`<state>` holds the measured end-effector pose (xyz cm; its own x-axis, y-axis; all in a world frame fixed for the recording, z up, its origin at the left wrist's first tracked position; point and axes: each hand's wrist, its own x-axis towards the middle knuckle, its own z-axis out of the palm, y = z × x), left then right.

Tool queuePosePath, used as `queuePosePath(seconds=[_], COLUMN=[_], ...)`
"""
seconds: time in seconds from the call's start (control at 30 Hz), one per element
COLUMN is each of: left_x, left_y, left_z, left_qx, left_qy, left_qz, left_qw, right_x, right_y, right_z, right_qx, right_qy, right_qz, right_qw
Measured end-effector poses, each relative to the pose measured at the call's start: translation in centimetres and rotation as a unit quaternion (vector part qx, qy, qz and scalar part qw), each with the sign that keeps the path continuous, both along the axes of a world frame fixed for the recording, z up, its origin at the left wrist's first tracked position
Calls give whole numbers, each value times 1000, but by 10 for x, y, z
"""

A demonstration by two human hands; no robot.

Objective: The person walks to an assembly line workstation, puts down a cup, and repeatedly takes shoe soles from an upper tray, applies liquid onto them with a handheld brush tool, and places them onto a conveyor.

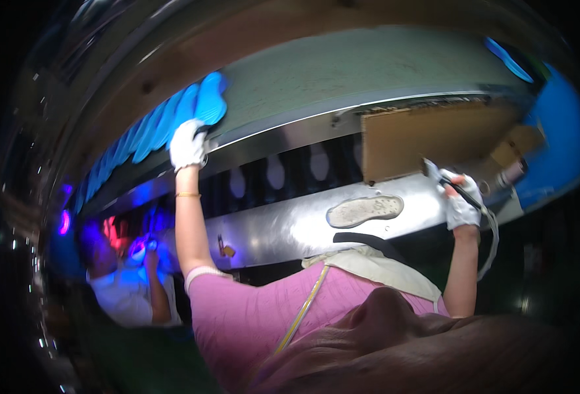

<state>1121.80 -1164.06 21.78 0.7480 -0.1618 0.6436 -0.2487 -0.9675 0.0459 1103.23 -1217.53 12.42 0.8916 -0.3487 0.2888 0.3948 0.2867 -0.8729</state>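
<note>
My left hand, in a white glove, reaches up to the conveyor's near edge. Its fingers are closed at the near end of a bright blue shoe sole, the last in a row; the fingertips are partly hidden. In my gloved right hand is a brush with a pale tip and a dark handle, its tip pointing up and left. A clear tube hangs from the handle. Between my arms, a greyish-white shoe sole lies alone on the shiny metal bench.
Beyond the bench runs a green conveyor belt with a metal rail. A brown cardboard sheet leans at the right, beside a spool-like cylinder. Several soles stand under the rail. Another person works at far left under violet light.
</note>
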Motion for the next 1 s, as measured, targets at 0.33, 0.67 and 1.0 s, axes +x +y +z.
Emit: queuePosePath(seconds=[0.33,0.67,1.0], left_x=[81,98,153], left_y=[-218,-636,-851], left_z=[29,35,8], left_qx=[125,100,107], left_qy=[-96,98,16], left_qz=[-230,-502,-467], left_qw=[960,853,878], right_x=[-29,-100,-123], right_y=[-34,-160,-242], right_z=[7,-6,-56], right_qx=[-56,78,114], right_qy=[76,97,36], right_qz=[-94,-236,-308], right_qw=[991,964,944])
